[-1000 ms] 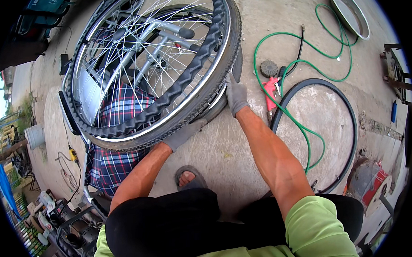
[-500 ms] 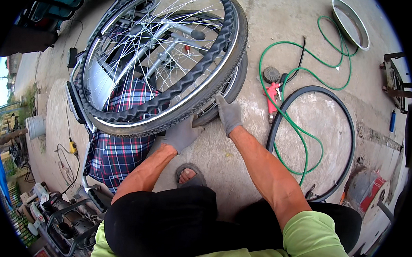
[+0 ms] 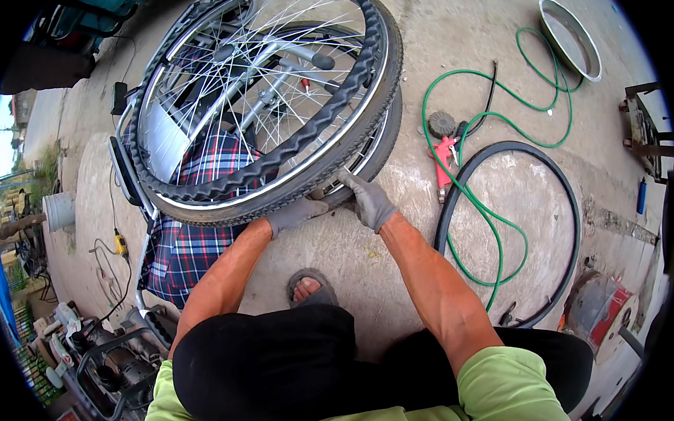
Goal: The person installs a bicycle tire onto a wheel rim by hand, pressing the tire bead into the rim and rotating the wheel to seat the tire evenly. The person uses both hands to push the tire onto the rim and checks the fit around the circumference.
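Note:
A folded wheelchair [image 3: 245, 78] lies on its side before me, with tartan fabric [image 3: 188, 253] and two spoked wheels one over the other. The upper wheel's tyre [image 3: 228, 215] has a silver rim and a black wavy handrim [image 3: 229, 183]. My gloved right hand [image 3: 367, 200] grips at the right front of the wheels, thumb raised against the tyre edge, fingers curled. My gloved left hand [image 3: 295, 215] reaches under the upper tyre beside the lower wheel [image 3: 357, 181], close to the right hand; its fingertips are partly hidden, so its hold is unclear.
At right lie a green hose [image 3: 495, 217], a red air tool [image 3: 442, 170], a loose black tube or tyre [image 3: 571, 198], a metal basin [image 3: 570, 40] and a red-and-white drum [image 3: 599, 312]. Machinery [image 3: 112, 359] stands at lower left, near a yellow switch [image 3: 120, 242] and a bucket [image 3: 57, 209].
My right hand has come down and left along the tyre and now has its thumb bent on the edge. My left hand has shifted slightly under the wheel. The wheels sit higher in view than at first.

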Available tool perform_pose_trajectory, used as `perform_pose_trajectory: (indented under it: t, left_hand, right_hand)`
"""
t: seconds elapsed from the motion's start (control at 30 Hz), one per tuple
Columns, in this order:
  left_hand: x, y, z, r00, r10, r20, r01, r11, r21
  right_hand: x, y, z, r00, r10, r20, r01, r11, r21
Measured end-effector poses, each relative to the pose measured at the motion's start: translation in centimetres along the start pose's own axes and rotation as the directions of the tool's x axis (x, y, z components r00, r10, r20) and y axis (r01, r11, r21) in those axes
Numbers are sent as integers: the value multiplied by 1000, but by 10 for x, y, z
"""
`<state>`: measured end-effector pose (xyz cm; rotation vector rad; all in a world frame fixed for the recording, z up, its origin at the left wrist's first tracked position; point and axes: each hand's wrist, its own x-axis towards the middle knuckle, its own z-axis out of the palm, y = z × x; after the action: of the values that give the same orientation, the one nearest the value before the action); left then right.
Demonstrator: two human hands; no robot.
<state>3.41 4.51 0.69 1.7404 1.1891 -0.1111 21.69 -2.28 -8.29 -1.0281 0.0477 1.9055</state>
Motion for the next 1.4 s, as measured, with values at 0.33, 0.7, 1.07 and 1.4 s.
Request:
perform_pose_trajectory:
  t: [0.33,0.7,1.07,1.4]
  left_hand:
    - [15,-80,14,993,22,-115,-49,969,-242]
    - [-28,-28,25,950,132,-284,-141,990,-8]
    - [-29,-12,23,973,59,-223,-47,997,59]
    - [-24,-31,34,959,31,-282,-45,998,-44]
  right_hand:
    - [-2,-1,-9,986,-44,160,34,997,63]
    - [-8,3,-10,992,-65,106,68,997,-23]
    - [-13,34,6,990,-70,121,59,994,89]
    - [-10,34,-4,974,47,220,-69,993,94]
